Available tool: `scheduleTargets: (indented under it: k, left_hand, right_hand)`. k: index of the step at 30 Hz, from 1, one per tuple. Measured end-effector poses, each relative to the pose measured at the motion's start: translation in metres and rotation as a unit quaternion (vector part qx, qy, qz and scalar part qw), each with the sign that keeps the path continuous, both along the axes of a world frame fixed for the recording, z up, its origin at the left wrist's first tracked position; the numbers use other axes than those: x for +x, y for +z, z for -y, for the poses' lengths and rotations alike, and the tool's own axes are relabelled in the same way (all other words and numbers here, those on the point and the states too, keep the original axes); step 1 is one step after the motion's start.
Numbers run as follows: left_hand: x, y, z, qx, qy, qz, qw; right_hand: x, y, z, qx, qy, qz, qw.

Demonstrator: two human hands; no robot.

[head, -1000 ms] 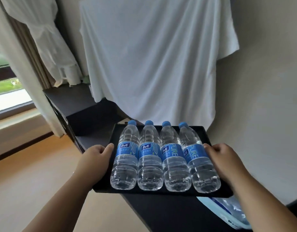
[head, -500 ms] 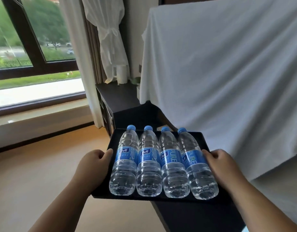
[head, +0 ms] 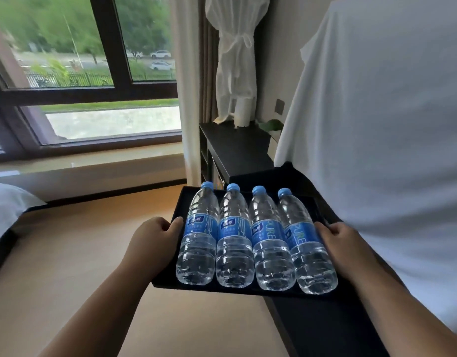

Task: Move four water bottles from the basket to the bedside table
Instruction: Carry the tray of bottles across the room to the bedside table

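Several clear water bottles (head: 233,238) with blue caps and blue labels lie side by side, caps pointing away from me, on a black tray (head: 182,202). I carry the tray in the air with both hands. My left hand (head: 152,240) grips its left edge, thumb over the rim beside the leftmost bottle. My right hand (head: 343,246) grips the right edge next to the rightmost bottle. The tray hangs partly over a low black ledge and partly over the floor.
A black side table (head: 235,145) stands ahead in the corner under a tied white curtain (head: 235,60). A white sheet (head: 376,124) covers furniture on the right. A large window (head: 93,73) fills the left wall; a white bed corner (head: 5,204) shows at far left. Tan floor lies below.
My view has swung left, bringing the window and the bed corner into sight. The tray with the bottles stays held in both hands, in the same grip.
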State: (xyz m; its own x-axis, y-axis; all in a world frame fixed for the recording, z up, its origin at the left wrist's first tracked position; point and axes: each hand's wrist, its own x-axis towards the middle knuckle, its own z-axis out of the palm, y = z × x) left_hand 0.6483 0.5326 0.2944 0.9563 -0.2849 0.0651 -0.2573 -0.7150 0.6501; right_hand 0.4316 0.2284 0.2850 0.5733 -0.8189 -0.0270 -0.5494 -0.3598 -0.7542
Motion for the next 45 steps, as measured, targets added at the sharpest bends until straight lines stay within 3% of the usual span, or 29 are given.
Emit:
scheduleTargets:
  k: [12, 29, 38, 45]
  left_hand:
    - [0.094, -0.009, -0.022, 0.009, 0.073, 0.006, 0.997]
    - [0.201, -0.022, 0.074, -0.022, 0.196, -0.010, 0.980]
    - [0.277, -0.033, 0.103, -0.007, 0.221, -0.014, 0.975]
    - [0.383, -0.047, 0.101, -0.020, 0.207, -0.023, 0.978]
  right_hand:
    - [0.142, -0.003, 0.009, -0.011, 0.071, -0.031, 0.997]
    - [0.341, -0.022, 0.135, 0.011, 0.189, -0.022, 0.982]
    - [0.436, -0.037, 0.166, 0.005, 0.203, -0.028, 0.979]
    - [0.529, -0.046, 0.166, 0.021, 0.190, -0.014, 0.982]
